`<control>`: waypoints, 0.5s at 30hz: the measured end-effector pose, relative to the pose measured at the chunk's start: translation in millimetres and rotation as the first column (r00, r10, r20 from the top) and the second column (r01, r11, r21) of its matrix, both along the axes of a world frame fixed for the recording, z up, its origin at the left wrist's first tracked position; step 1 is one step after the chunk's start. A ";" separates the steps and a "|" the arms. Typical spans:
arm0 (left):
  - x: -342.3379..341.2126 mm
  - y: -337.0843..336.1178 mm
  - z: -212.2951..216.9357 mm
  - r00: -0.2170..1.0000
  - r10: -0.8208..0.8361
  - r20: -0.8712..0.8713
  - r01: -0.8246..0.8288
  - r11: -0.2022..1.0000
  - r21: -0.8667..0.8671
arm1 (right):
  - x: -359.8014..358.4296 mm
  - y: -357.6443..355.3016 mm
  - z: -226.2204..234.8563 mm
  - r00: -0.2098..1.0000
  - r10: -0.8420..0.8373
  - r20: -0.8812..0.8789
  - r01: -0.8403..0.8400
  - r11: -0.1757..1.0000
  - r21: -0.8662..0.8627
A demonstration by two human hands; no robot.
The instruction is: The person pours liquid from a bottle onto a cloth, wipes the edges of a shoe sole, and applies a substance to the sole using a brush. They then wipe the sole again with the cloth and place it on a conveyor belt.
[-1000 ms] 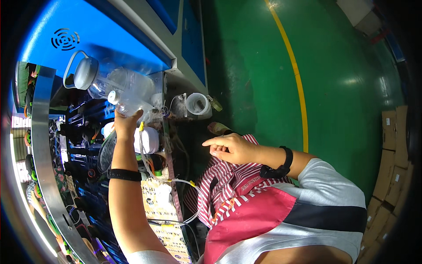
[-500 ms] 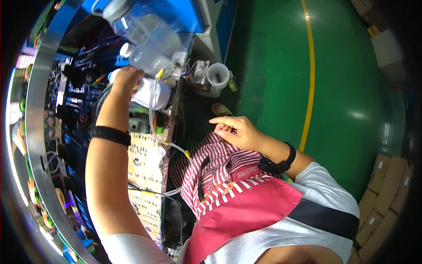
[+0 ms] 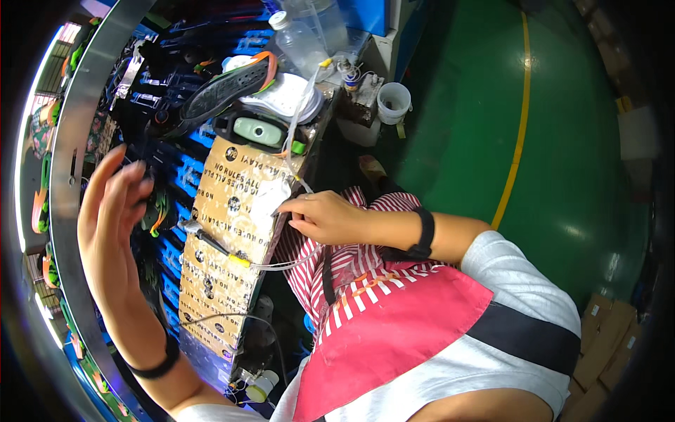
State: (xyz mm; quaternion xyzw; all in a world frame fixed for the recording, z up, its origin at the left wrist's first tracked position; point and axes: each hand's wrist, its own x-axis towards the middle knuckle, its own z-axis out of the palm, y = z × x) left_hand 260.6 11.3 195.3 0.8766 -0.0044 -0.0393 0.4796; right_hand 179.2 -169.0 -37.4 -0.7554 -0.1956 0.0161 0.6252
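My left hand is raised over the blue-and-black rack, fingers spread and curving, holding nothing. My right hand lies at the bench edge, its index finger stretched to the border of a crumpled white cloth; thumb and index finger stand apart. Beyond it lies a black piece with a pale green insert. Past that, a black perforated shoe sole with an orange and green rim leans against a rounded white object. A black-handled, brush-like tool with a yellow collar and clear tubes rests on the cardboard.
Printed cardboard covers the bench. Clear plastic bottles stand at its far end, beside a white bucket. A metal rail runs along the left. The green floor has a yellow line; cartons are stacked far right.
My left hand has drawn back from the white object toward the left and opened. My right hand has moved left to the cloth. The black sole now shows on the bench.
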 end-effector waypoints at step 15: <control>-170.1 199.7 -86.9 0.914 0.399 -0.081 -0.374 0.743 -0.555 | 43.1 76.9 -34.8 0.990 0.070 0.125 0.035 0.728 -0.685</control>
